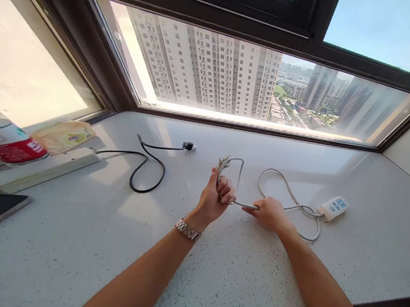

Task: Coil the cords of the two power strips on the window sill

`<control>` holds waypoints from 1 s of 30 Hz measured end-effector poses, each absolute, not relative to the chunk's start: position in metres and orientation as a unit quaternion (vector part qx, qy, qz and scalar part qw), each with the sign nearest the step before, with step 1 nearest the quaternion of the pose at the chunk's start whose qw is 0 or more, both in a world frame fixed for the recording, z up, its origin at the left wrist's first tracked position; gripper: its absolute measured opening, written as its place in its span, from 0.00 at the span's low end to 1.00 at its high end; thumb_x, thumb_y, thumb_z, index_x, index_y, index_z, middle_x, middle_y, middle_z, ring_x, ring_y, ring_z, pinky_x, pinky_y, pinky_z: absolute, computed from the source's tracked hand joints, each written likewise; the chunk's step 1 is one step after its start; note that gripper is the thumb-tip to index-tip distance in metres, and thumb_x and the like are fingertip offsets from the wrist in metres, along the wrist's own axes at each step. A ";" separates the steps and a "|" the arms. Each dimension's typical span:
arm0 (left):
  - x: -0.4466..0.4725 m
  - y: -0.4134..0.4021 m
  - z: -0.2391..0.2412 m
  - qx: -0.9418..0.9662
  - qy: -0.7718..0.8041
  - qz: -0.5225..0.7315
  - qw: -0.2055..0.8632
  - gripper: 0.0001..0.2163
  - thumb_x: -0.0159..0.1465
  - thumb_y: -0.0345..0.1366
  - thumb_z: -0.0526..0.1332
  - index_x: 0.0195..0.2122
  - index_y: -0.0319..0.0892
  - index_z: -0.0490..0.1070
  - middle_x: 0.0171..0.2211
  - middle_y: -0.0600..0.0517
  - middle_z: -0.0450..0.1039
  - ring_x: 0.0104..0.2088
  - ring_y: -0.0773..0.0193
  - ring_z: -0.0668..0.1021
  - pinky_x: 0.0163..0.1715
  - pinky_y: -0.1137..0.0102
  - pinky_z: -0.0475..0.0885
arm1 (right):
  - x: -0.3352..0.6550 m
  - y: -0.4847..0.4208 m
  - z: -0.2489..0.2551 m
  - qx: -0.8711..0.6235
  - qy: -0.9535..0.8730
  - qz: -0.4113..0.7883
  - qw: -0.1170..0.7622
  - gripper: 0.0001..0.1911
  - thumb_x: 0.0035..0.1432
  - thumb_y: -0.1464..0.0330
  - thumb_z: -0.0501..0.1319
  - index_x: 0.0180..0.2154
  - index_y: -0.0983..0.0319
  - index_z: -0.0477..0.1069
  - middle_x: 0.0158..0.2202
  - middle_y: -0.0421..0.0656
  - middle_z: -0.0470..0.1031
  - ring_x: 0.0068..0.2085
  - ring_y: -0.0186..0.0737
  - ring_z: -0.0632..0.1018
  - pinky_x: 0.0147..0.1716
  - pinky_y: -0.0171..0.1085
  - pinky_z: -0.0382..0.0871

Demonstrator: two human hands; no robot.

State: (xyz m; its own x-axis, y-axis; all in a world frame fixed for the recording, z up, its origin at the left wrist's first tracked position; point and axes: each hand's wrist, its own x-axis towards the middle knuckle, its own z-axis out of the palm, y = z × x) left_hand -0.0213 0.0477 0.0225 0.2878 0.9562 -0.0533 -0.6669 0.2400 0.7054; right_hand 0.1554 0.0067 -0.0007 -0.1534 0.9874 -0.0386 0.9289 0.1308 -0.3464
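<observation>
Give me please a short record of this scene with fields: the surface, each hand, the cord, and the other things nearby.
surface: speckled counter below a window
left hand: closed on the white cord just under its plug, plug end raised
right hand: closed on the same cord, low over the counter
cord end: small socket block, lying to the right
nearby: black cable, long power strip, bottle, yellow packet, all to the left

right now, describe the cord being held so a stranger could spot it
Below the big window lies a white speckled sill. Right of centre, the left hand and right hand grip a white cord looping to a small blue-faced socket block; the neighbouring cord is black.
</observation>
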 end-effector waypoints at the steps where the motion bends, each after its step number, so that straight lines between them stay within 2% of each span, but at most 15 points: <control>1: -0.029 0.050 0.027 0.282 0.239 0.538 0.758 0.28 0.64 0.53 0.53 0.15 0.40 0.46 0.13 0.60 0.46 0.12 0.75 0.54 0.12 0.76 0.55 | 0.167 0.009 0.001 -0.658 -0.734 0.144 0.091 0.29 0.55 0.47 0.58 0.16 0.62 0.57 0.16 0.37 0.57 0.20 0.31 0.58 0.21 0.33 0.44; 3: -0.048 0.054 0.036 0.261 0.236 0.581 0.734 0.28 0.67 0.49 0.48 0.14 0.40 0.43 0.12 0.60 0.42 0.11 0.75 0.49 0.11 0.75 0.48 | 0.196 0.014 0.002 -0.686 -0.701 0.164 0.105 0.29 0.52 0.48 0.61 0.15 0.62 0.54 0.16 0.36 0.56 0.20 0.30 0.57 0.21 0.33 0.45; 5: -0.065 0.059 0.044 0.246 0.248 0.656 0.670 0.27 0.69 0.47 0.44 0.14 0.40 0.41 0.11 0.59 0.39 0.10 0.74 0.47 0.11 0.74 0.46 | 0.227 0.017 0.000 -0.710 -0.654 0.201 0.165 0.30 0.49 0.50 0.63 0.16 0.61 0.51 0.15 0.34 0.51 0.19 0.29 0.55 0.20 0.32 0.45; 10: -0.079 0.067 0.048 0.250 0.300 0.752 0.531 0.27 0.69 0.43 0.42 0.12 0.40 0.42 0.10 0.58 0.38 0.10 0.74 0.45 0.12 0.73 0.40 | 0.273 0.020 -0.009 -0.737 -0.547 0.261 0.298 0.31 0.39 0.48 0.67 0.15 0.60 0.51 0.14 0.32 0.47 0.18 0.28 0.53 0.19 0.32 0.45; 14: -0.064 0.064 0.037 0.354 0.281 0.775 0.442 0.27 0.64 0.46 0.52 0.11 0.41 0.44 0.10 0.60 0.39 0.11 0.76 0.47 0.13 0.74 0.41 | 0.276 0.014 -0.003 -0.639 -0.482 0.382 0.462 0.29 0.35 0.52 0.71 0.17 0.60 0.53 0.15 0.30 0.47 0.18 0.26 0.53 0.17 0.30 0.51; 16: -0.055 0.061 0.031 0.409 0.265 0.782 0.388 0.29 0.58 0.49 0.59 0.10 0.41 0.45 0.10 0.60 0.40 0.11 0.76 0.49 0.13 0.74 0.43 | 0.270 0.010 0.006 -0.541 -0.467 0.474 0.514 0.25 0.39 0.54 0.70 0.20 0.60 0.57 0.17 0.30 0.47 0.18 0.26 0.51 0.16 0.29 0.49; 18: -0.048 0.056 0.026 0.445 0.257 0.776 0.366 0.30 0.54 0.51 0.63 0.10 0.41 0.45 0.11 0.60 0.41 0.12 0.76 0.51 0.14 0.74 0.45 | 0.257 0.006 0.015 -0.452 -0.455 0.556 0.528 0.22 0.45 0.53 0.67 0.24 0.61 0.60 0.18 0.30 0.46 0.18 0.26 0.48 0.14 0.27 0.43; 21: -0.035 0.048 0.014 0.482 0.270 0.728 0.406 0.30 0.52 0.52 0.64 0.09 0.41 0.47 0.10 0.60 0.43 0.13 0.75 0.52 0.14 0.73 0.46 | 0.223 0.003 0.021 -0.375 -0.429 0.614 0.546 0.19 0.51 0.52 0.62 0.27 0.61 0.62 0.19 0.30 0.44 0.17 0.25 0.45 0.14 0.26 0.38; 24: -0.018 0.037 -0.001 0.500 0.302 0.651 0.485 0.29 0.51 0.52 0.65 0.09 0.41 0.49 0.10 0.59 0.46 0.13 0.75 0.52 0.14 0.73 0.46 | 0.182 -0.001 0.016 -0.335 -0.429 0.601 0.586 0.20 0.53 0.50 0.58 0.26 0.59 0.60 0.18 0.30 0.44 0.16 0.26 0.44 0.13 0.27 0.39; 27: 0.002 0.022 -0.010 0.492 0.325 0.580 0.562 0.28 0.49 0.53 0.66 0.11 0.41 0.51 0.10 0.59 0.47 0.13 0.76 0.52 0.13 0.75 0.47 | 0.152 -0.007 0.005 -0.350 -0.499 0.517 0.601 0.23 0.57 0.47 0.53 0.24 0.60 0.57 0.17 0.32 0.49 0.16 0.27 0.49 0.14 0.29 0.44; 30: 0.020 0.007 -0.007 0.467 0.320 0.528 0.633 0.26 0.46 0.54 0.67 0.14 0.41 0.54 0.10 0.61 0.48 0.12 0.77 0.53 0.12 0.76 0.49 | 0.142 -0.012 -0.002 -0.404 -0.610 0.384 0.563 0.26 0.63 0.48 0.46 0.22 0.60 0.56 0.17 0.35 0.56 0.18 0.30 0.58 0.19 0.32 0.52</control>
State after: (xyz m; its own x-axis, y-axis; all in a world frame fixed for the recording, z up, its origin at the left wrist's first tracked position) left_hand 0.0199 0.0070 -0.0068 0.2387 0.9671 0.0885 -0.3699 0.0063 0.9290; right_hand 0.1416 -0.0122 -0.0015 -0.0397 0.9254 0.3768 0.0594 0.3786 -0.9237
